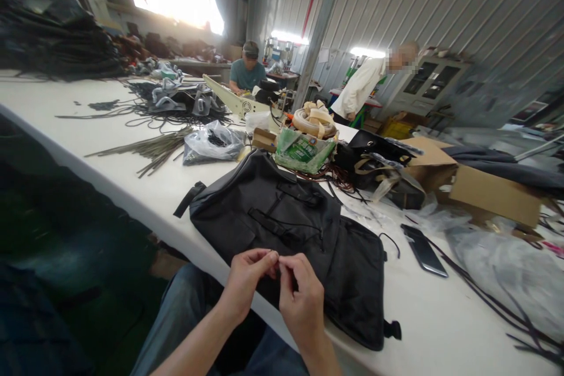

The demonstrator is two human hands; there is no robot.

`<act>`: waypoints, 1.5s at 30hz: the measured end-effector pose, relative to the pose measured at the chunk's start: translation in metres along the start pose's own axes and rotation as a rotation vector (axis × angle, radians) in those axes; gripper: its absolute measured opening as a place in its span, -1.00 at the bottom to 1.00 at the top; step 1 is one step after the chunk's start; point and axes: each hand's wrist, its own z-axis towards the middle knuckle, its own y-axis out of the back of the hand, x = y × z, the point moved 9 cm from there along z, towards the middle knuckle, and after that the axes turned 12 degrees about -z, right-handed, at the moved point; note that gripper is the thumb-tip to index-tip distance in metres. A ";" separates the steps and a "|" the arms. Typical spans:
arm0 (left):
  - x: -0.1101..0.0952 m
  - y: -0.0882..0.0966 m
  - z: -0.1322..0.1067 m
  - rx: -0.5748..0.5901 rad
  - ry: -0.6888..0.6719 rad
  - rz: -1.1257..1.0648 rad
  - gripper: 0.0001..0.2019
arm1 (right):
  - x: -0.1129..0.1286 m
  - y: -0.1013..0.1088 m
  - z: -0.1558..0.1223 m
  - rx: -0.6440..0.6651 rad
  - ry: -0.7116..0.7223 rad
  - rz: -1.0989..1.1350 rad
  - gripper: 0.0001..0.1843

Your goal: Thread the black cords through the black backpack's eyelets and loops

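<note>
A black bag (282, 211) lies flat on the white table, its flap spread toward the right and a buckle strap sticking out at each end. Over its near edge, my left hand (247, 276) and my right hand (302, 294) meet fingertip to fingertip. Both are closed in a pinch. Whatever sits between the fingers is too small to make out. A thin dark cord runs across the bag's front just beyond my hands.
Behind the bag stand a clear plastic bag (214, 144) of small dark parts and a green box (304, 150) holding webbing rolls. A phone (423, 249) lies right, near a cardboard box (493, 194). Cords (150, 150) spread left. Two people work farther back.
</note>
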 end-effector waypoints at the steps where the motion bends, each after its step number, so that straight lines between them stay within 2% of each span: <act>1: -0.002 -0.001 -0.001 0.004 -0.011 0.012 -0.60 | 0.000 0.001 0.001 -0.009 -0.013 0.022 -0.78; 7: -0.004 -0.003 -0.003 0.017 -0.036 0.082 -0.64 | -0.013 0.006 -0.003 -0.038 -0.113 0.029 -0.92; 14: -0.009 -0.007 -0.003 0.049 -0.047 0.112 -0.64 | -0.022 0.003 -0.007 -0.056 -0.061 -0.044 -0.90; 18: -0.006 0.000 -0.002 -0.025 -0.078 0.090 -0.63 | -0.023 0.003 -0.004 -0.045 -0.065 -0.041 -0.90; 21: 0.001 0.008 -0.001 -0.100 -0.085 0.067 -0.57 | -0.018 0.005 -0.003 -0.026 -0.005 -0.068 -0.87; 23: 0.003 0.010 0.000 -0.111 -0.084 0.060 -0.58 | -0.015 0.006 -0.003 -0.022 0.031 -0.094 -0.82; 27: 0.001 0.004 -0.001 -0.053 -0.099 0.075 -0.67 | -0.014 0.006 -0.006 -0.009 0.049 -0.153 -0.71; 33: -0.009 -0.009 -0.012 0.024 -0.261 0.310 -0.83 | -0.017 0.003 -0.017 0.019 0.036 -0.181 -0.60; 40: 0.000 -0.010 -0.007 0.060 -0.191 0.320 -0.81 | -0.031 0.000 -0.021 -0.013 -0.063 -0.121 -0.63; 45: -0.002 -0.012 -0.008 0.055 -0.224 0.360 -0.80 | -0.038 -0.004 -0.022 -0.019 -0.083 -0.086 -0.66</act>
